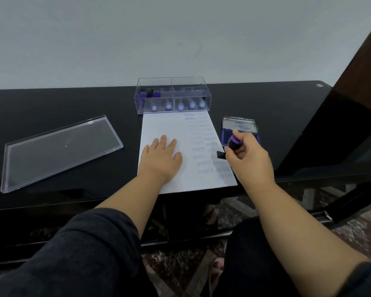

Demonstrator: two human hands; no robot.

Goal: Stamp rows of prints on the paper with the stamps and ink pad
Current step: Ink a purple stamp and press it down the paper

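A white sheet of paper lies on the black table, with columns of blue prints down its right half. My left hand rests flat on the paper, fingers straight. My right hand grips a purple-handled stamp; its black base hangs tilted over the paper's right edge. Just behind that hand sits the open ink pad, its lid standing up. A clear plastic box at the paper's far edge holds several more stamps.
The box's clear lid lies on the table to the left. A dark wooden post rises at the right. The table's front edge runs just below the paper, with patterned floor beneath.
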